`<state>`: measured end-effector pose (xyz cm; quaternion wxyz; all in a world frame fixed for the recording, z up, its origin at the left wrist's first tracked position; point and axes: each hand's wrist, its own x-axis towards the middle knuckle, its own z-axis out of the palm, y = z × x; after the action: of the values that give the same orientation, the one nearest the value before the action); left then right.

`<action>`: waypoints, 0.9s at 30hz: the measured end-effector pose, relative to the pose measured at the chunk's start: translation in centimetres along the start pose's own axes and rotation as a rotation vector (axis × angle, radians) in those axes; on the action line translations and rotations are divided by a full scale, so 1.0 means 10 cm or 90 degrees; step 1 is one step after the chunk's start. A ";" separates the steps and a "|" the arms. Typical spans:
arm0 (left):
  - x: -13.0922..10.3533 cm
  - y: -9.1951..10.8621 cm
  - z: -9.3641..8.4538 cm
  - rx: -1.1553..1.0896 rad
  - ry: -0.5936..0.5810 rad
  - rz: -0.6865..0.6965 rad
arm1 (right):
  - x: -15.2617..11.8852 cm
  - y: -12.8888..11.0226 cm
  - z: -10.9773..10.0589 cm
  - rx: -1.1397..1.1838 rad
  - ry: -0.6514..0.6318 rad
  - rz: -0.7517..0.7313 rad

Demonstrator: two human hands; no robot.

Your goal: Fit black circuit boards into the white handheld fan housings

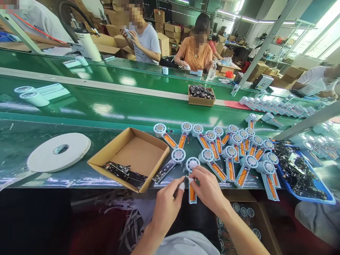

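My left hand (168,200) pinches a thin dark piece, seen nearly edge-on, that looks like a circuit board. Close beside it, my right hand (205,186) has its thumb and fingers pressed together; what they grip is too small to tell. White covers sit on some fingertips. Under both hands lies a light-blue handheld fan (192,164), its open handle showing an orange strip and pointing toward me. Left of it rests another handheld fan (177,156) with a black circuit board in its handle. An open cardboard box (143,147) holds several black circuit boards (124,173).
Many open handheld fans (236,150) crowd the bench to the right, next to a blue tray (328,196) of dark boards. A white tape roll (39,156) lies left. Beyond runs a green conveyor (148,102) carrying a small box (202,102); co-workers (198,49) sit across.
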<state>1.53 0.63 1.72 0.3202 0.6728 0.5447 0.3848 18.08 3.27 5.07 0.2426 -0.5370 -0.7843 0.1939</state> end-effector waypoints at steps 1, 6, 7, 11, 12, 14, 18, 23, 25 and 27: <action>-0.02 -0.01 0.03 0.020 0.020 0.029 | -0.01 -0.01 0.01 -0.042 0.001 -0.017; -0.07 -0.02 0.12 0.064 0.078 0.102 | -0.02 -0.04 0.05 -0.111 0.004 -0.044; -0.06 -0.03 0.12 0.055 0.072 0.098 | -0.02 -0.03 0.04 -0.082 -0.001 -0.040; 0.02 -0.03 0.00 -0.051 -0.004 0.027 | 0.03 0.04 -0.02 0.086 -0.028 0.000; 0.05 -0.02 -0.04 -0.084 -0.028 0.007 | 0.05 0.07 -0.04 0.124 -0.029 0.013; 0.10 -0.03 -0.12 -0.140 -0.073 -0.023 | 0.08 0.11 -0.06 0.187 -0.037 0.026; 0.16 -0.06 -0.20 -0.173 -0.118 -0.021 | 0.10 0.17 -0.06 0.258 -0.078 0.004; 0.19 -0.11 -0.12 -0.176 -0.099 0.014 | 0.08 0.16 0.01 0.265 -0.021 0.017; 0.16 -0.09 -0.09 -0.166 -0.076 0.004 | 0.07 0.14 0.01 0.243 -0.014 0.047; 0.08 -0.04 -0.08 -0.153 -0.062 -0.012 | 0.04 0.13 -0.02 0.248 -0.046 0.091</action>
<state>0.73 1.55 1.92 0.4285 0.6420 0.4849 0.4112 19.01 4.07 4.59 0.2989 -0.5271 -0.7001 0.3778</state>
